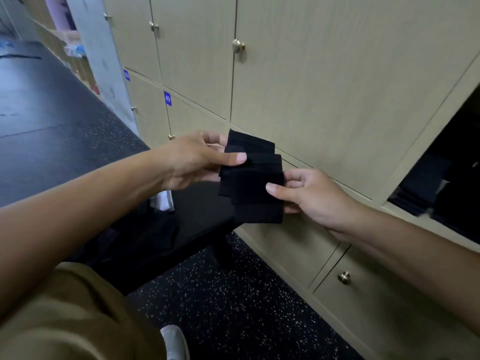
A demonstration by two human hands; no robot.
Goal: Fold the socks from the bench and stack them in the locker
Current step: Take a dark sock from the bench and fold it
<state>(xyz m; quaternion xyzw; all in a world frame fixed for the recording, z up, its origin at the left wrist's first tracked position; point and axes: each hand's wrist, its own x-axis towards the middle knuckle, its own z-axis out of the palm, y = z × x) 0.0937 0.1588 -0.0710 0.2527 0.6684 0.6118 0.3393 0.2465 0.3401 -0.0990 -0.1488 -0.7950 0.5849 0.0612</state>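
Note:
A folded black sock (253, 175) hangs in the air in front of the beige lockers, held by both hands. My left hand (197, 159) pinches its upper left edge, thumb on top. At the sock's right edge my right hand (309, 193) pinches it between thumb and fingers. The open locker (446, 172) is at the right, dark inside, with dark folded items stacked in it. The black bench (181, 224) lies below my hands; more dark socks (153, 237) and a white one (165, 200) lie on it, hard to make out.
A wall of closed beige lockers (311, 87) with round metal knobs fills the background. Dark speckled floor (233, 307) runs under the bench. My tan trouser leg (72, 315) and a white shoe (174, 341) are at the bottom left.

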